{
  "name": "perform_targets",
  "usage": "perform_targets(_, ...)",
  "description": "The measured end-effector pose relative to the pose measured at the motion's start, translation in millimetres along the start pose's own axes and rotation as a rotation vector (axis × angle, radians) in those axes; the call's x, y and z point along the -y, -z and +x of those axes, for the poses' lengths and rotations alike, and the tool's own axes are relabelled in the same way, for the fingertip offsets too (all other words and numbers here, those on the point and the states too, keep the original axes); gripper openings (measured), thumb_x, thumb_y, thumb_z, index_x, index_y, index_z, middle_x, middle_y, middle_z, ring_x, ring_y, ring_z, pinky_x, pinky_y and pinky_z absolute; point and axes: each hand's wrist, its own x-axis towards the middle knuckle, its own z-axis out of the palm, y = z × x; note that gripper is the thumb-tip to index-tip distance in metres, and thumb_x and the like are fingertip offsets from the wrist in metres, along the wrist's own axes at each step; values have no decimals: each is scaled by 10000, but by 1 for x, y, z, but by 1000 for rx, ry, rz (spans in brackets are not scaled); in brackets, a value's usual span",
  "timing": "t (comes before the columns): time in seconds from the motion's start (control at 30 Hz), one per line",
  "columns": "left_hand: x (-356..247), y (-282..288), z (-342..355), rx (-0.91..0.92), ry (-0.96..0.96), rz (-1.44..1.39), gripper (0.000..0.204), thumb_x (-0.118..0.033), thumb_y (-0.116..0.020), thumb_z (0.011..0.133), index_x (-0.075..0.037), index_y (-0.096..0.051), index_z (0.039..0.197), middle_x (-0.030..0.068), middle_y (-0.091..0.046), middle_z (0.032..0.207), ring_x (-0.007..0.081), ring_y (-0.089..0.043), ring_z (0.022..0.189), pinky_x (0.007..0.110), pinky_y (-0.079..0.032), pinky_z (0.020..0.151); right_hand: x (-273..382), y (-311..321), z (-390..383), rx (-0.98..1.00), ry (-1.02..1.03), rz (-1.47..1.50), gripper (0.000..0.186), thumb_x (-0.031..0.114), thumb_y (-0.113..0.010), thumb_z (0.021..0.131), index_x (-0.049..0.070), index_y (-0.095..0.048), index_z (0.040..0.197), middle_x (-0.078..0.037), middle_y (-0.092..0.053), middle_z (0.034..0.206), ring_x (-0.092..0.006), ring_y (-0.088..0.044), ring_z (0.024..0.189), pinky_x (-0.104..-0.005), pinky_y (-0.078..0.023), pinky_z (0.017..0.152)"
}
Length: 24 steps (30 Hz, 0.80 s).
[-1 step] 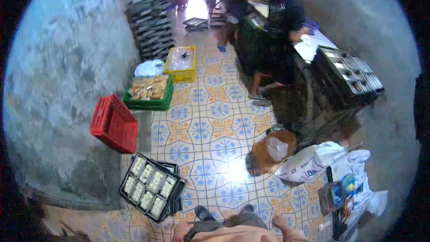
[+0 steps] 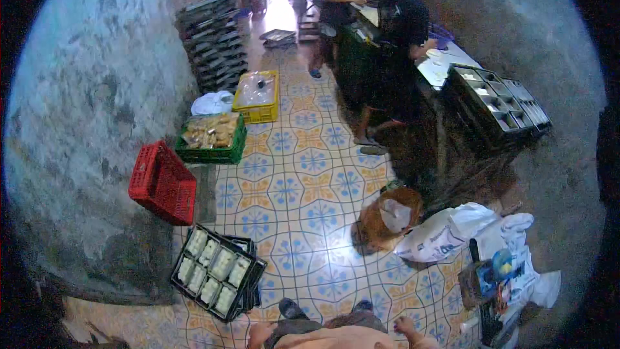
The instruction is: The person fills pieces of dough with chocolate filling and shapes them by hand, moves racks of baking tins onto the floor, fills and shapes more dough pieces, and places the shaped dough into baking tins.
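Observation:
My left hand (image 2: 261, 334) hangs low beside my left thigh; its fingers are too indistinct to read. On the other side, my right hand (image 2: 405, 327) is held away from my leg, fingers loosely apart and nothing in them. Closest to my left hand is a stack of black trays (image 2: 248, 279) on the tiled floor, turned at different angles. The top tray is divided into compartments filled with pale, rounded pieces (image 2: 223, 262). To the right of my right hand stands a cluttered surface with a dark box (image 2: 474, 282) and a blue, see-through item (image 2: 502, 264).
Along the left wall stand a red crate (image 2: 150, 189), a green crate (image 2: 213, 154) of packed brown goods, a yellow crate (image 2: 261, 114) and a tall tray stack (image 2: 216, 42). Right are a brown basket (image 2: 371, 220), a white sack (image 2: 445, 236) and a person (image 2: 403, 26) at a bench.
The whole view has tilted slightly, so most things sit a little to the left or lower. My right hand has dropped slightly. The trays and crates stay in place.

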Motion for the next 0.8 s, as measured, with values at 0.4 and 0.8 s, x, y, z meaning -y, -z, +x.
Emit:
perform_targets(0.4, -324, -110, 40, 662, -339, 679, 480, -550, -567, 881, -108, -755, 879, 144, -725, 872, 334, -690, 802, 412, -527, 721, -254, 138, -109, -269, -90, 287, 396, 304, -637, 948, -12, -612, 1185, -182, -675, 960, -267, -679, 744, -424, -575, 648)
perform_targets(0.8, -621, -235, 98, 751, -194, 305, 340, -389, -718, 830, -56, -760, 774, 121, -684, 644, 225, -677, 638, 399, -493, 639, -329, 228, -104, -620, 94, 1090, 455, 321, -665, 933, 4, -601, 1253, -207, -671, 1045, -273, -677, 800, -446, -572, 683)
